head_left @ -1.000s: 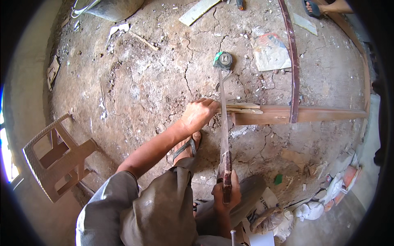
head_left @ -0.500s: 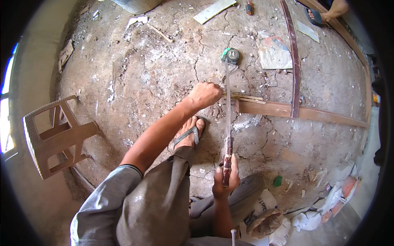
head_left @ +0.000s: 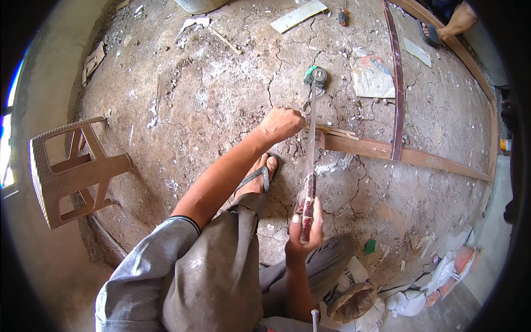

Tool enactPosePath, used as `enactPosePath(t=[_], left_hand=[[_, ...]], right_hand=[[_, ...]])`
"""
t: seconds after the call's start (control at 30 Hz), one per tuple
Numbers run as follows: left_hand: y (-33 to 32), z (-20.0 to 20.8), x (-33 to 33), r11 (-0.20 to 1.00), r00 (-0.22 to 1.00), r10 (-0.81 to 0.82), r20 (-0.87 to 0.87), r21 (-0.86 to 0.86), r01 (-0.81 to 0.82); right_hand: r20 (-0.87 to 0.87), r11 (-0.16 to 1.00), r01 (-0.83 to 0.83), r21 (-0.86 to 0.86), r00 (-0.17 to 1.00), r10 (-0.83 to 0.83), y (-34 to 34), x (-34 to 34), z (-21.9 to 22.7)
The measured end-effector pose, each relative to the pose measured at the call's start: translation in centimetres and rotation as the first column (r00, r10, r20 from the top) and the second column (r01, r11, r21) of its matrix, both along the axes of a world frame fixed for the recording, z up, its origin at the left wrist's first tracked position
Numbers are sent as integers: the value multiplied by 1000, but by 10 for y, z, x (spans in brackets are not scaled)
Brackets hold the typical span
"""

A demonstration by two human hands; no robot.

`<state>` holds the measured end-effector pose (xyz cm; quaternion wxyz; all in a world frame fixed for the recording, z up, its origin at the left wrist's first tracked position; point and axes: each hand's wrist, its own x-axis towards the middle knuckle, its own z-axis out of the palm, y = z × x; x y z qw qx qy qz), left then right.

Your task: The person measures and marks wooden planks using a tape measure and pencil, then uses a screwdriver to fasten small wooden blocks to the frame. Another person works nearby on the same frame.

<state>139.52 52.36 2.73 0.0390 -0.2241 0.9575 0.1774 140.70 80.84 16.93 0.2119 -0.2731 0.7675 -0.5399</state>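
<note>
My right hand [head_left: 305,235] is closed round the brown handle of a handsaw [head_left: 313,144]. The saw's narrow blade, seen nearly edge-on, points away from me. It passes over thin wooden strips [head_left: 340,133]; whether it touches them I cannot tell. My left hand [head_left: 283,124] is a fist at the left end of these strips, left of the blade. Beneath and beside the strips lies the end of a brown wooden beam [head_left: 365,146]. Beyond the blade tip, a black and green tape measure [head_left: 316,76] lies on the cracked floor.
A brown plastic stool [head_left: 83,166] lies tipped at the left. A dark wooden strip [head_left: 395,77] crosses the beam. A screwdriver [head_left: 343,17] and a pale board [head_left: 298,15] lie far off. Another person's foot [head_left: 430,33] is at upper right; plastic bags [head_left: 406,301] lie lower right.
The view has shifted slightly, so the floor things appear a little further right. The saw handle sits slightly further forward relative to the strips. Both hands keep their grip.
</note>
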Motion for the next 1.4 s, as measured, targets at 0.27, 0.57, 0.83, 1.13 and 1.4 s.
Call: enactPosePath(t=[0.27,0.57,0.83,1.13,1.4], left_hand=[[-2,9,4,999,999,-25,-20,32,25],[2,11,18,944,852,46,-522,301,134],[2,9,23,905,859,113,-500,409,119],[1,6,20,877,860,152,-487,467,110],[4,9,20,906,868,158,-470,418,61]], right_hand=[[-98,999,14,-35,995,-17,11,-8,15],[-42,998,13,58,999,-11,1,-15,-6],[-103,999,-20,25,994,23,-5,-21,-19],[-154,999,-39,-23,987,35,-5,-22,-21],[-168,997,-72,-3,983,71,-1,-24,-19]])
